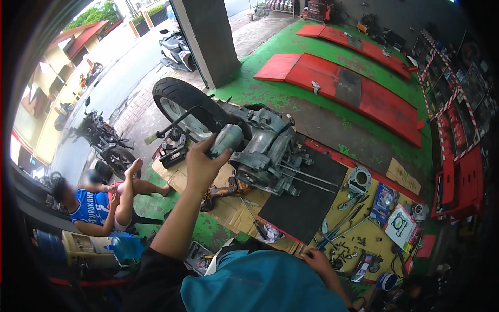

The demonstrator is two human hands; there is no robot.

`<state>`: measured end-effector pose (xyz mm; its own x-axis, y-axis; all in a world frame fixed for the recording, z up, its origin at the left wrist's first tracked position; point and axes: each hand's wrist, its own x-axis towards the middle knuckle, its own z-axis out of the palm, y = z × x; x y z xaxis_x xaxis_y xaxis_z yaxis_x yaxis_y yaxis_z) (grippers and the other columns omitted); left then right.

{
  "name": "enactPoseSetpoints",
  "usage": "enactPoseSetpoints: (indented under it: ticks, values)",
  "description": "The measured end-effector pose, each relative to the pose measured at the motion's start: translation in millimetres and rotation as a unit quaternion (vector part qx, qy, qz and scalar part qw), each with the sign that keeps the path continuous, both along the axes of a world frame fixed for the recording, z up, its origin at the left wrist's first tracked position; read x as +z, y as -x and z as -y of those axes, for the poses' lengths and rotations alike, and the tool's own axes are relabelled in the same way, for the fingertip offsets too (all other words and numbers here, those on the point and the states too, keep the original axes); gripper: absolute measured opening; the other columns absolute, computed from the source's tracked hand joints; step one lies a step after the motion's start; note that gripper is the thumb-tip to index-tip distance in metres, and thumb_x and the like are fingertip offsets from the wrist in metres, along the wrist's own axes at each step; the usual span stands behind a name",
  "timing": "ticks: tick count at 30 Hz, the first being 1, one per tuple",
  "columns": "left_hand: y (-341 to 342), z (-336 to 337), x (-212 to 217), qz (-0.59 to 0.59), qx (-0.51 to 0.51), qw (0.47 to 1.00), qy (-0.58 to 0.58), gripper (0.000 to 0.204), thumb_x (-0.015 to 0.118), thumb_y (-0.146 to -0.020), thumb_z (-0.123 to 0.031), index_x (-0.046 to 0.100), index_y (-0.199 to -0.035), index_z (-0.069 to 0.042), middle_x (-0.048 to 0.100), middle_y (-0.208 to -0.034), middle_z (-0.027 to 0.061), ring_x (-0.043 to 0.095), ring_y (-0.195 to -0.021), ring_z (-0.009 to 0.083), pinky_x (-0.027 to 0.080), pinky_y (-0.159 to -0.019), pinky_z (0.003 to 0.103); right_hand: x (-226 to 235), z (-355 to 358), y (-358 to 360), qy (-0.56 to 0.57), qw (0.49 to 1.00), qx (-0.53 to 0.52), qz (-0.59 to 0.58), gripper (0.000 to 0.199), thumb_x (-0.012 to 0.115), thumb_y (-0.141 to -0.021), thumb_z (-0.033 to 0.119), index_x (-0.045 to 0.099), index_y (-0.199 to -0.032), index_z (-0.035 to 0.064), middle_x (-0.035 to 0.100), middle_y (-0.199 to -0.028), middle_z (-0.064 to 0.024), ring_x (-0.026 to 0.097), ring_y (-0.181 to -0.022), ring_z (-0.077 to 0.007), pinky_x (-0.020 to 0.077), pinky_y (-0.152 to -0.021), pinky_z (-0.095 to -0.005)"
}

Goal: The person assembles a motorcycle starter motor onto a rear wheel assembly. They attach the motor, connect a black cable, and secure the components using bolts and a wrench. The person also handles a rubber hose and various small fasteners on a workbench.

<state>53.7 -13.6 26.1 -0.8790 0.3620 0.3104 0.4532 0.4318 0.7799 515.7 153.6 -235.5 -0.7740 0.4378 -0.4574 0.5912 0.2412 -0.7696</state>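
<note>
My left hand [206,158] is closed round a rounded, silver metal housing [228,139]. That housing sits against the grey scooter engine [265,138]; whether it is fixed there I cannot tell. Behind it stands the rear wheel [189,101] with its black tyre, joined to the engine. Long metal studs [309,179] stick out of the engine over a black mat [299,203]. My right hand [318,260] is low by the bench's near edge, its fingers loosely bent and apart, with nothing seen in them. A crumpled rag [270,234] lies to its left.
An orange and black power drill [231,188] lies below the engine. On the right, cardboard bears a cylinder block [358,179], several bolts, tools and a gasket pack [401,223]. Red ramps [343,88] stand beyond. A seated person [104,205] is at left, near a parked motorcycle [104,138].
</note>
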Motion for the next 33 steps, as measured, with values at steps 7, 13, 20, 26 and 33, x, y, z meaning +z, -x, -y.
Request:
enactPoseSetpoints:
  ticks: [7,13,20,26,33]
  values:
    - [24,-21,-25,0.169,-0.042,0.981,-0.089,0.069,0.086,-0.083,-0.023,0.062,-0.135,0.016,0.076,-0.11,0.0192,0.072,-0.095,0.0175,0.057,-0.085,0.031,168,-54,19,-0.094,0.977,-0.192,-0.027,0.02,0.075,-0.095,0.018,0.07,-0.096,-0.0012,0.07,-0.077,-0.0072,0.067,-0.072,-0.0152,0.0531,-0.068,-0.0316]
    - [21,-29,-35,0.166,-0.042,0.975,-0.142,0.071,0.088,-0.079,-0.03,0.066,-0.132,0.012,0.075,-0.113,0.0245,0.074,-0.102,0.026,0.055,-0.093,0.036,281,-27,165,-0.067,0.938,-0.177,-0.291,0.021,0.075,-0.094,0.013,0.066,-0.108,0.0006,0.069,-0.091,-0.0037,0.067,-0.083,-0.0137,0.0535,-0.075,-0.0289]
    - [23,-20,-15,0.12,-0.029,0.99,-0.072,0.068,0.088,-0.077,-0.029,0.069,-0.13,0.009,0.073,-0.106,0.0209,0.073,-0.097,0.0295,0.055,-0.087,0.038,305,8,339,-0.283,0.914,0.042,-0.286,0.03,0.082,-0.085,0.021,0.069,-0.107,0.004,0.072,-0.102,-0.0118,0.066,-0.097,-0.0313,0.0509,-0.089,-0.0429]
    - [33,-28,-26,0.103,-0.047,0.991,-0.074,0.067,0.087,-0.077,-0.032,0.07,-0.13,0.006,0.072,-0.105,0.0199,0.072,-0.096,0.0337,0.055,-0.086,0.041,277,7,383,-0.363,0.908,0.042,-0.205,0.041,0.081,-0.083,0.03,0.07,-0.114,0.0046,0.072,-0.112,-0.0126,0.063,-0.113,-0.0332,0.0455,-0.1,-0.0464]
    - [47,-36,-31,0.106,-0.055,0.99,-0.077,0.069,0.087,-0.077,-0.036,0.07,-0.13,0.006,0.072,-0.104,0.0192,0.072,-0.094,0.033,0.055,-0.085,0.041,270,13,395,-0.381,0.911,0.068,-0.145,0.076,0.084,-0.072,0.038,0.061,-0.136,0.0036,0.071,-0.117,-0.0167,0.063,-0.117,-0.0332,0.0411,-0.105,-0.0481]
